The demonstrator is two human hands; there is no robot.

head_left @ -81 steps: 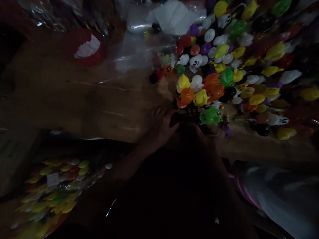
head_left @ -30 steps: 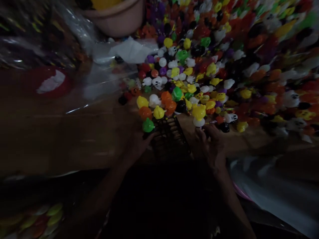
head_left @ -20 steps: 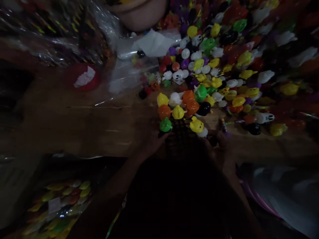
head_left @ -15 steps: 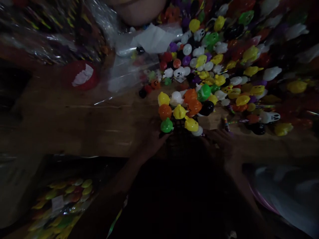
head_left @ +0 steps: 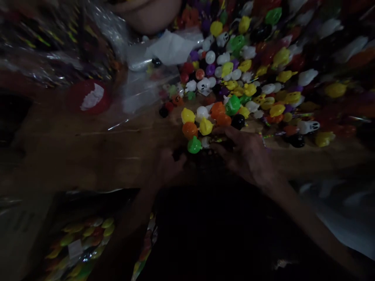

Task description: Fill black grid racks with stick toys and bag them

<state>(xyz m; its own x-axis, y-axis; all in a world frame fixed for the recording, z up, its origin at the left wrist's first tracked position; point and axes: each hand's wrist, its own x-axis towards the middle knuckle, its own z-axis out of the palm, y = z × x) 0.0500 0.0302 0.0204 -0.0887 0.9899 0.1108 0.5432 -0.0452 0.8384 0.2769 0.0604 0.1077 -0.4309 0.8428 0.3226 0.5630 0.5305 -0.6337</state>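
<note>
My right hand [head_left: 249,156] reaches in from the right, fingers curled around a thin multicoloured stick with a white topper [head_left: 206,142]. My left hand [head_left: 170,166] is closed at the front of the table, beside a green figure topper [head_left: 194,145]; what it holds is too dark to make out. Just beyond the hands stands a cluster of toy-like toppers: a yellow one [head_left: 206,126], an orange one [head_left: 190,130], a white one [head_left: 202,113] and a bright green one [head_left: 233,105]. A black topper [head_left: 238,121] sits near my right fingers.
A big pile of similar toppers [head_left: 246,66] spreads over the back right of the wooden table [head_left: 125,152]. Clear plastic bags [head_left: 140,93], a red container [head_left: 101,103] with paper and a pinkish tub [head_left: 149,17] lie left. A bag of toppers [head_left: 88,238] is lower left.
My right hand has moved left and up to the cluster's front. The yellow topper at the cluster's front right is out of sight. My left hand has shifted slightly left.
</note>
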